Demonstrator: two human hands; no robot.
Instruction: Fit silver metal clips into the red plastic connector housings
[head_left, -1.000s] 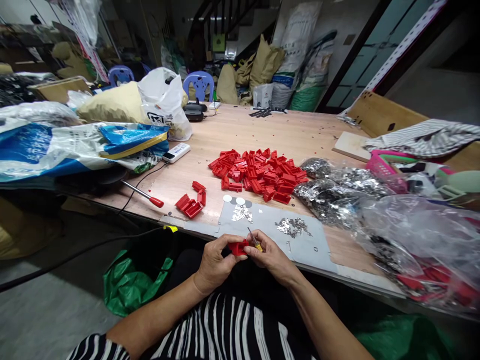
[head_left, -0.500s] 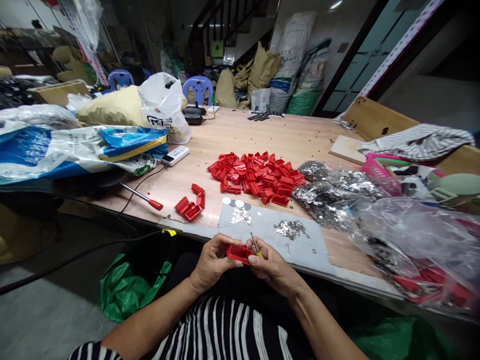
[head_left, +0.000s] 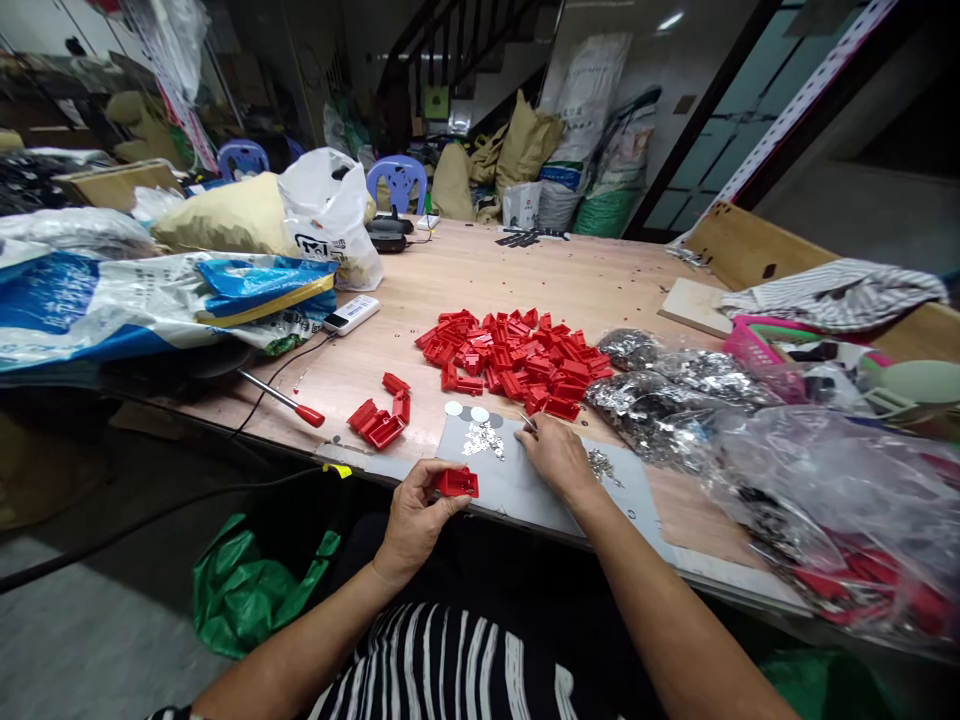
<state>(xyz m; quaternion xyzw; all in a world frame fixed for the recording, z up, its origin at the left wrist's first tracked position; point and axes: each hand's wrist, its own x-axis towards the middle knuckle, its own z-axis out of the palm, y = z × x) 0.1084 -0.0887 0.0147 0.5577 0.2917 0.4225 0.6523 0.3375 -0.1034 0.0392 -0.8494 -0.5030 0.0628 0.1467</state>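
Observation:
My left hand (head_left: 415, 512) is closed on a small red plastic part (head_left: 458, 483), held just in front of the table's near edge. My right hand (head_left: 556, 456) reaches forward over a grey sheet (head_left: 525, 480), fingers pinched on a thin metal tool whose tip (head_left: 526, 421) shows beside a small heap of shiny metal bits (head_left: 482, 438). A second heap of metal bits (head_left: 600, 462) lies right of that hand. A big pile of red plastic parts (head_left: 517, 358) sits beyond, and a few more red parts (head_left: 382, 414) lie to the left.
Clear bags of metal pieces (head_left: 675, 390) and of red parts (head_left: 862, 520) crowd the right side. Blue and white sacks (head_left: 150, 300), a red-handled screwdriver (head_left: 285, 400) and a white remote (head_left: 351, 313) lie left. A green bag (head_left: 247, 585) hangs below the wooden table (head_left: 487, 270).
My right hand left the red part and moved forward onto the grey sheet with the tool. My left hand keeps the red part and rose slightly toward the table edge.

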